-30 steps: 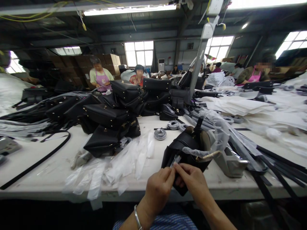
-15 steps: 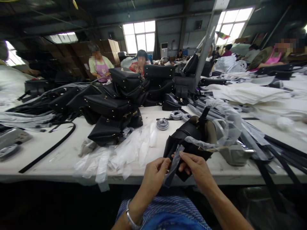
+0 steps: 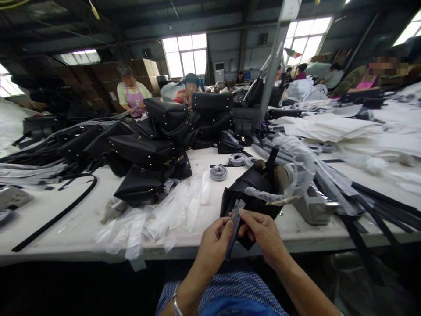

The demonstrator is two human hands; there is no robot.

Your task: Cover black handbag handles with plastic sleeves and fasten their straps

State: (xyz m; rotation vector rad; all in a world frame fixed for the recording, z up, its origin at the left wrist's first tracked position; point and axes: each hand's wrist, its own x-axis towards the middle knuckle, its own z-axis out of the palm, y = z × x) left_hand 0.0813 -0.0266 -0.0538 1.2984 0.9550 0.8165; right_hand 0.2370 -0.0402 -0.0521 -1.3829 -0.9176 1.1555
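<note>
Drawn slightly apart since earlier, left hand (image 3: 212,241) and right hand (image 3: 263,230) pinch a filmy strip (image 3: 234,232) in front of the black bag (image 3: 249,181), its length slanting bagward, the right hand nearer.

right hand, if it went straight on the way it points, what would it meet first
First the thin strip it is holding, then probably the black bag beyond; depth is unclear.
</note>
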